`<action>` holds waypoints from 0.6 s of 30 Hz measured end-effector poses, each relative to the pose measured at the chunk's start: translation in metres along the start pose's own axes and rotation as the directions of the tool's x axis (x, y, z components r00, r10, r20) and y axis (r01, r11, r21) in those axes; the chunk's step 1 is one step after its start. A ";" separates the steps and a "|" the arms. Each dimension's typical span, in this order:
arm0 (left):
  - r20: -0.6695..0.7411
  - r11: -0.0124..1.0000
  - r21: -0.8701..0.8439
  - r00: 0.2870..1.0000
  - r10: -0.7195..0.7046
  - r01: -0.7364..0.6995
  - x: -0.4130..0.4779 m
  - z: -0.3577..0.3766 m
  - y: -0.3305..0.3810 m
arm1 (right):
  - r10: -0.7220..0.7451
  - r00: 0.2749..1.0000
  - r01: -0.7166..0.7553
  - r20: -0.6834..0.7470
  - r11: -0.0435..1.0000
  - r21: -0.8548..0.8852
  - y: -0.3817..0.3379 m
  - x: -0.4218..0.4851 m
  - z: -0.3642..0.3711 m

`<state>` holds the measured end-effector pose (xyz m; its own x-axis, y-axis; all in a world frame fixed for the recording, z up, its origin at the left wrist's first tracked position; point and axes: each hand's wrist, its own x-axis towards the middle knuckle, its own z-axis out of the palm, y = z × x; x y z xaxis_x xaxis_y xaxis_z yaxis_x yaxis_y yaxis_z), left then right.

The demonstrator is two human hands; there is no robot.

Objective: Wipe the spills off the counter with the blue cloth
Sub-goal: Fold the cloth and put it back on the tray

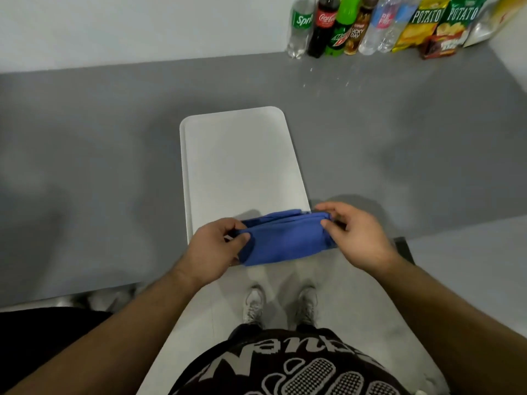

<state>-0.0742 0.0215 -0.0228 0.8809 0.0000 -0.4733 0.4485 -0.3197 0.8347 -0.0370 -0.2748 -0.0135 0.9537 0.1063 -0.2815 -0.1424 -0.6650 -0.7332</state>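
Observation:
The blue cloth (281,238) is folded into a thick pad and held in the air over the counter's near edge, in front of the white tray. My left hand (215,248) grips its left end, thumb on top. Its right end is pinched by my right hand (355,233) between thumb and fingers. Small clear droplets of spill (325,76) glisten on the grey counter (114,166) far back, just in front of the bottles.
A white tray (242,161) lies in the middle of the counter. Several drink bottles (336,27) and snack bags (439,24) stand along the back wall at the right. My shoes and the floor show below the counter edge.

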 end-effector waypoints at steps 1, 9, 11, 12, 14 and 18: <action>-0.024 0.999 0.038 1.000 0.006 -0.005 0.008 0.001 0.002 | 0.013 1.000 -0.014 -0.028 0.999 -0.035 -0.001 0.009 0.002; -0.025 0.838 0.530 0.985 0.171 -0.132 0.035 0.010 0.009 | 0.105 0.994 -0.101 0.004 0.965 -0.242 0.004 0.033 0.025; -0.011 0.833 0.539 0.988 0.155 -0.124 0.035 0.011 0.011 | 0.110 0.994 -0.105 0.007 0.963 -0.247 0.003 0.030 0.026; -0.001 0.841 0.530 0.992 0.127 -0.107 0.034 0.011 0.013 | 0.119 0.993 -0.115 -0.001 0.963 -0.245 0.001 0.029 0.026; 0.014 0.879 0.472 0.998 0.065 -0.064 0.035 0.010 0.015 | 0.124 0.991 -0.130 -0.040 0.965 -0.226 -0.002 0.030 0.025; 0.002 0.909 0.418 1.000 -0.003 0.002 0.039 0.001 0.020 | 0.081 0.989 -0.104 -0.126 0.976 -0.194 -0.012 0.030 0.024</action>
<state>-0.0305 0.0143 -0.0246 0.8794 -0.0008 -0.4762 0.3458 -0.6863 0.6398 -0.0132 -0.2458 -0.0283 0.9649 -0.0420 -0.2591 -0.1869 -0.8029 -0.5661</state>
